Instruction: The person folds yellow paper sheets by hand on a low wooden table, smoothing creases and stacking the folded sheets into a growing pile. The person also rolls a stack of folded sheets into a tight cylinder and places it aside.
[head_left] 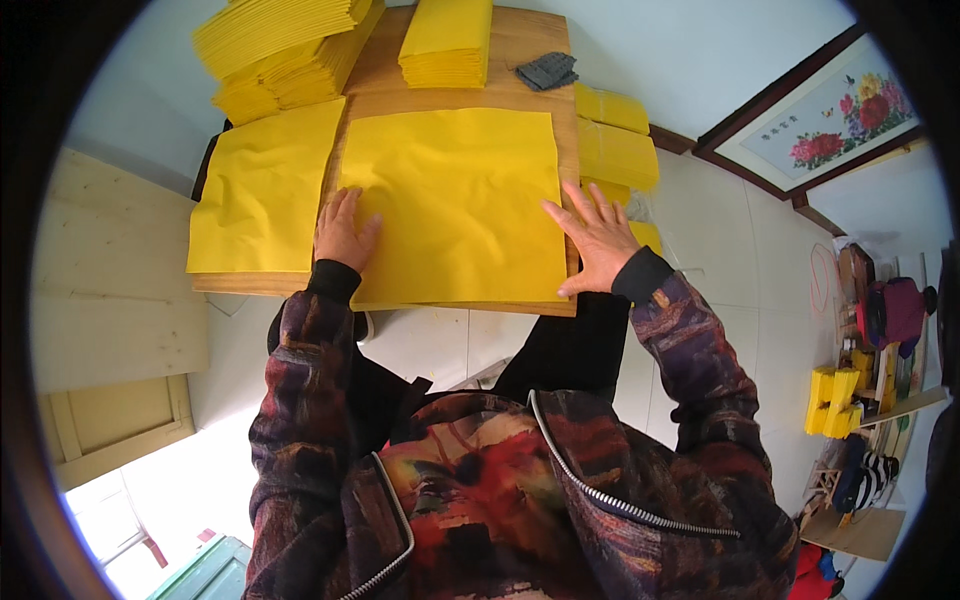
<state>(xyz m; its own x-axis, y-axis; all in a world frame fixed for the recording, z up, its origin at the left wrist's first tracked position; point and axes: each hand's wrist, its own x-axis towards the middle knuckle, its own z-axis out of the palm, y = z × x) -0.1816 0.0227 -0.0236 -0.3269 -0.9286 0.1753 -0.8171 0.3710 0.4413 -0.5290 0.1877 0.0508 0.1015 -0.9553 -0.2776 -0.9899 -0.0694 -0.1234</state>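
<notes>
A wide yellow sheet (pixel 455 205), slightly wrinkled, lies flat on the wooden table (pixel 530 45) in front of me. My left hand (pixel 345 232) rests at its left edge, fingers stretched out and pointing away from me. At the right edge is my right hand (pixel 598 240), its fingers spread and the thumb by the sheet's near corner. Neither hand grips anything. Another yellow sheet (pixel 262 190) lies to the left, close to my left hand.
Folded yellow stacks (pixel 285 60) rise at the far left, with one more yellow stack (pixel 445 40) at the far middle. A grey cloth (pixel 547 71) lies at the far right. Yellow bundles (pixel 615 150) stand beside the table's right edge. A framed flower picture (pixel 830 120) leans beyond.
</notes>
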